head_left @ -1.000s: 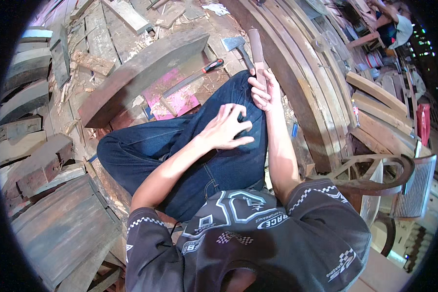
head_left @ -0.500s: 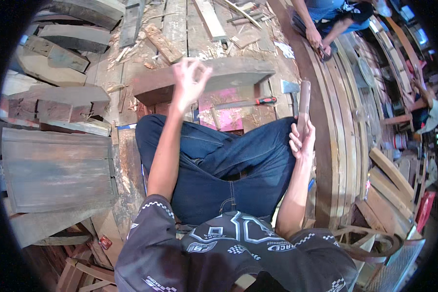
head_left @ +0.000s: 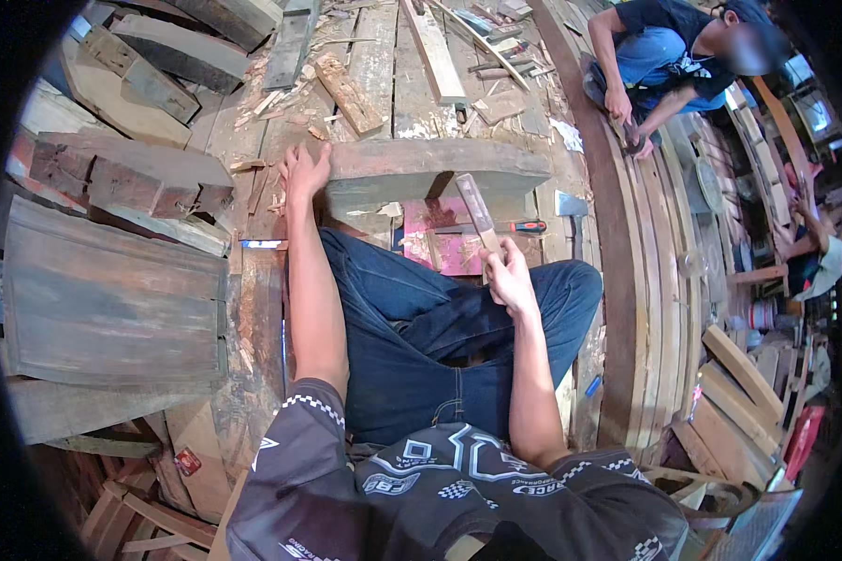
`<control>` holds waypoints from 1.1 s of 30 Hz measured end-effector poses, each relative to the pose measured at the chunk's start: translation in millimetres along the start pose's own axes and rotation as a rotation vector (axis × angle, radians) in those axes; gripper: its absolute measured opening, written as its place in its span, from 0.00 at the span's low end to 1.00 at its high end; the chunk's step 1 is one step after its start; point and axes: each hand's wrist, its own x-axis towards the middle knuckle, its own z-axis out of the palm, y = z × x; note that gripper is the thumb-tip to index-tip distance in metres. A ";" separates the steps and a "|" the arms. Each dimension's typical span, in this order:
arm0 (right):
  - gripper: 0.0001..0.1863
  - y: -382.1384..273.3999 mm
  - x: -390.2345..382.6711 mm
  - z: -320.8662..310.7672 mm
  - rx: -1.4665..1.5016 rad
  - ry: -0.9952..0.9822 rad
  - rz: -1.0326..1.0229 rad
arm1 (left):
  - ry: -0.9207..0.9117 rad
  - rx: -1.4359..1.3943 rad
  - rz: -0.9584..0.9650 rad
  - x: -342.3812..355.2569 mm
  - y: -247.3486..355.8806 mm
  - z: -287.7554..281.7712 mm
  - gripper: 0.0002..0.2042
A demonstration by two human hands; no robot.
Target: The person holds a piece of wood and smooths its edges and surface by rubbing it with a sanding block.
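Note:
A thick grey-brown wooden beam (head_left: 421,161) lies crosswise in front of my crossed legs. At its left end, my left hand (head_left: 306,173) grips it with the fingers curled over the end. My right hand (head_left: 510,279) is closed round the lower end of a narrow wooden bar (head_left: 475,204), held tilted just in front of the beam. Between beam and legs lies a handsaw (head_left: 529,226) with a red and black handle, partly hidden by the bar, over a pink sheet (head_left: 421,222). A hatchet (head_left: 571,205) rests to the right of the saw.
Wood chips and offcuts (head_left: 348,93) litter the planks beyond the beam. Stacked timbers (head_left: 126,182) and a wide board (head_left: 112,290) line the left. Long planks (head_left: 641,271) run along the right, where a co-worker (head_left: 669,70) bends over them. A blue marker (head_left: 594,385) lies near my right knee.
My left hand has come down from above the beam onto its left end. My right hand has swung the wooden bar leftward, from beside my knee to the beam's front. The beam looks turned slightly.

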 end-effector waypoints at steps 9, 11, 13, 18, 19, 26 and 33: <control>0.12 6.2 -4.8 3.9 -0.014 -0.063 0.038 | 0.022 -0.031 0.001 -3.1 -4.4 -11.6 0.34; 0.14 -0.3 -8.9 1.6 -0.011 -0.093 0.153 | 0.016 -0.033 -0.007 -5.2 -0.8 -14.4 0.34; 0.15 3.4 -9.4 -2.3 -0.022 -0.092 0.165 | 0.003 -0.035 -0.006 -7.9 4.0 -16.4 0.34; 0.18 21.5 -4.6 -7.4 -0.105 -0.111 0.154 | 0.033 -0.005 0.064 -2.5 -3.7 -20.9 0.33; 0.18 24.9 -4.6 -7.6 -0.100 -0.100 0.154 | 0.021 0.004 0.059 -4.4 -1.2 -21.4 0.33; 0.19 31.6 -5.1 -2.0 -0.004 -0.071 0.096 | -0.002 0.019 0.054 -7.7 -4.8 -24.5 0.35; 0.19 17.0 -8.4 -2.5 -0.144 -0.086 0.202 | -0.056 0.043 0.016 -0.6 -3.7 -19.9 0.39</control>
